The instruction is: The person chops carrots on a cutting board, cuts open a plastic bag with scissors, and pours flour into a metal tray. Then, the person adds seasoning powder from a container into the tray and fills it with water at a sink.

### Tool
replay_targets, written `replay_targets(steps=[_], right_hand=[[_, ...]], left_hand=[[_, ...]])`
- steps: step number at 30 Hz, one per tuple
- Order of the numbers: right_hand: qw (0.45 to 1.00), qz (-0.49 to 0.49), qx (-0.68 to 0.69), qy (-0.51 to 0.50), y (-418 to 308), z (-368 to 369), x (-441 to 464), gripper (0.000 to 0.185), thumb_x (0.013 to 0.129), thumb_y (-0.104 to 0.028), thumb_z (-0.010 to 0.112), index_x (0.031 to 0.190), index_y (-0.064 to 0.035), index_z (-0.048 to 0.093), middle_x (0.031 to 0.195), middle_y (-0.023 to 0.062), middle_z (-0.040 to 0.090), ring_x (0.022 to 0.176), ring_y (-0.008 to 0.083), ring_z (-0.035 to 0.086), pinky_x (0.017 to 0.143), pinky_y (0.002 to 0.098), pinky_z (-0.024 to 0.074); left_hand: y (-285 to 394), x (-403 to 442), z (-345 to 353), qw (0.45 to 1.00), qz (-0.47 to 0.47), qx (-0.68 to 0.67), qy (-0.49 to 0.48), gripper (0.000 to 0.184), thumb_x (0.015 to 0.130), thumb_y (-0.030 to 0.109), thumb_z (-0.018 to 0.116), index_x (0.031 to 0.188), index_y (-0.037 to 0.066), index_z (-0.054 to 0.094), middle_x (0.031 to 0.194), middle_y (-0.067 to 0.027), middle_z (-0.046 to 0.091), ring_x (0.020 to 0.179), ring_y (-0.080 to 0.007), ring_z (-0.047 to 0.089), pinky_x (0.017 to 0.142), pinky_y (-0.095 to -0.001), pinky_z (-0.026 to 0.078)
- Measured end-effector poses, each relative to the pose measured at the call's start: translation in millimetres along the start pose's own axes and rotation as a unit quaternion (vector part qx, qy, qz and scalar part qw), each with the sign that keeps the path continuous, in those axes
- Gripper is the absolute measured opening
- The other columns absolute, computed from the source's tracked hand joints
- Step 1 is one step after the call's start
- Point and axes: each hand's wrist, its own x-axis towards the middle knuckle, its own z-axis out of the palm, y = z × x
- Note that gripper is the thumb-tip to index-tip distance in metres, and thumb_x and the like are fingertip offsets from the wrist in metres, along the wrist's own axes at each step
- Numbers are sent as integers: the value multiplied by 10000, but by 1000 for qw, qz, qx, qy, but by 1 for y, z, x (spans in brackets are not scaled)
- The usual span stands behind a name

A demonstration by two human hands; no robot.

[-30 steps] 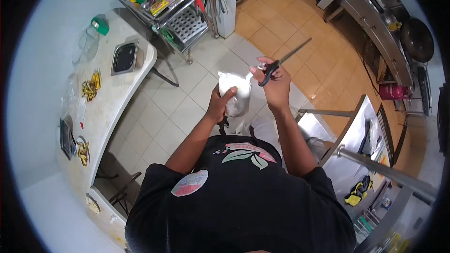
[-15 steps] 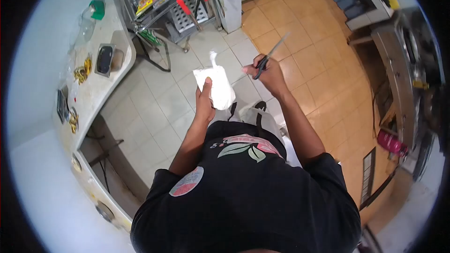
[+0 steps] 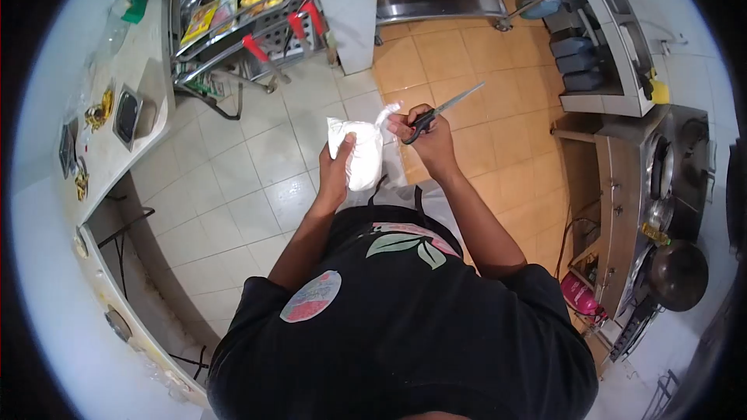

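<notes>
A white bag (image 3: 364,157), bright and full-looking, is in my left hand (image 3: 334,169), whose thumb lies across its front. From the bag's top a twisted strip rises to the right, close to the fingertips of my right hand (image 3: 429,142). That hand is closed on black-handled scissors (image 3: 421,124), with the blades pointing up and to the right, away from the bag. Whether the right fingertips touch the twisted strip is hard to make out.
On the left stands a long counter (image 3: 159,82) with a metal tray (image 3: 127,117). A metal cart (image 3: 187,50) with packets is at the upper left. Steel shelves (image 3: 443,6) stand ahead. A stove with a wok (image 3: 678,275) is on the right.
The view has swung to the right. My right hand with the scissors has come back close to the bag's twisted top, after being farther from it half a second ago.
</notes>
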Motion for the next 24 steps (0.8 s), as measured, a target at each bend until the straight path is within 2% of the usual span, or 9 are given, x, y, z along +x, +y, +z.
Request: replay_targets(steps=[4,6,8,9,14,16,20,22,24], right_hand=[[1000,-14,-23,1,-37,-34,37,292,759,-19,767,803,-64,482,763,21,583,789,113,623,697,231,505],[993,-39,-105,-31,-47,-53,57,296,742,-49,791,793,-64,499,723,1,555,655,71,565,586,207,460],[987,-41,-132,-86,-69,-60,69,278,745,-41,785,792,-70,512,764,32,586,602,62,539,544,198,441],[981,-50,-132,-133,-73,-60,72,291,739,-96,806,795,-46,525,652,-26,529,554,55,489,516,210,410],[913,-111,-186,-346,-82,-92,49,256,724,-50,799,776,-45,549,652,-37,529,596,45,490,533,212,408],[880,-118,-159,-432,-85,-108,32,249,730,-45,794,779,-53,551,662,-33,534,615,43,497,543,209,411],[864,32,-79,-496,-80,-138,-11,204,771,-25,756,810,-37,556,727,14,586,649,62,549,569,206,445],[825,20,-122,-551,-79,-153,-26,194,782,-20,743,829,-29,555,757,33,604,670,82,583,583,217,474],[783,2,-130,-608,-79,-158,-37,187,789,-14,734,841,-23,555,784,47,618,693,99,611,605,230,501]], left_hand=[[-7,18,50,996,79,45,-1,349,921,243,609,1124,-36,554,994,-65,622,883,-117,585,787,-272,476],[-16,21,70,993,111,45,21,356,920,248,611,1127,-35,551,1008,-67,617,902,-123,582,804,-278,472],[-32,21,91,988,137,-20,65,360,927,240,597,1158,-29,532,1041,-74,613,939,-136,581,831,-292,471],[-40,20,100,983,155,-49,89,361,929,238,592,1165,-27,526,1049,-74,613,947,-138,581,835,-294,472],[-115,-16,157,946,216,-170,173,356,898,179,630,1188,2,522,1068,-59,625,992,-139,594,877,-294,463],[-148,-33,168,950,238,-83,183,413,849,122,675,1213,10,515,1081,-55,620,1019,-148,585,908,-296,453],[-163,-92,209,899,299,-22,318,635,786,120,742,1317,23,409,1295,-129,496,1200,-215,488,970,-361,426],[-154,-134,229,828,307,190,428,583,769,133,748,1280,57,477,1267,-125,523,1215,-265,483,1009,-391,394],[-152,-160,235,790,334,287,427,505,758,145,749,1216,82,544,1232,-104,552,1198,-276,500,1030,-433,367]])
